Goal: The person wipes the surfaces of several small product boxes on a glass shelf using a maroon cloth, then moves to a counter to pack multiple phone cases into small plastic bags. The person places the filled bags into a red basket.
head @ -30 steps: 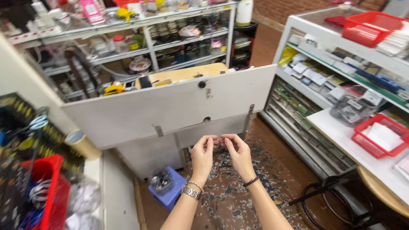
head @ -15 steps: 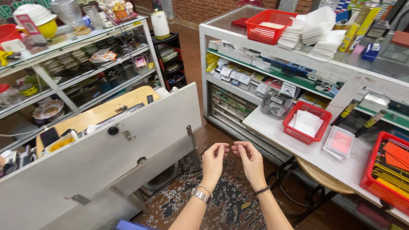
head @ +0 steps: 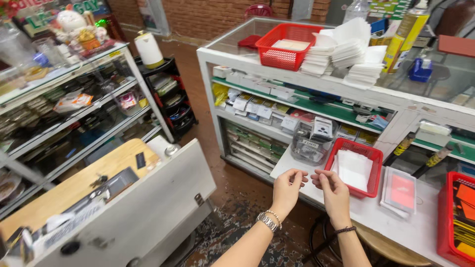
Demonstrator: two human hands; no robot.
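- Head view, far left: a glass display case [head: 64, 99] holds packets and figurines, and below it a wooden desk top [head: 69, 185] sits behind a white hinged panel [head: 148, 207].
- Left of centre, a black tiered rack [head: 170, 96] carries a white roll [head: 148, 49] on top.
- At centre, the person's left hand [head: 287, 190], with a watch and bead bracelet on the wrist, is raised with thumb and forefinger pinched narrowly together.
- The right hand [head: 334, 195], with a dark band on the wrist, mirrors it, fingertips drawn narrow and almost meeting the left.
- Whatever sits between the fingertips is too small to make out; it may be a thin film or a tiny part, held over the edge of the white counter [head: 366, 212].
- Judged from the pose, the step in hand is fine fingertip work, separating or gripping something slight; a next move would call for a steady pinch and small, careful pulls.
- Just right of the hands, a red basket [head: 372, 170] holds white sheets, beside a clear tub [head: 311, 143] of small packets.
- Farther right lie a flat red card pack [head: 401, 190] and another red tray [head: 455, 217].
- Above, the counter top bears a red mesh basket [head: 284, 47] and stacks of white envelopes [head: 346, 52].
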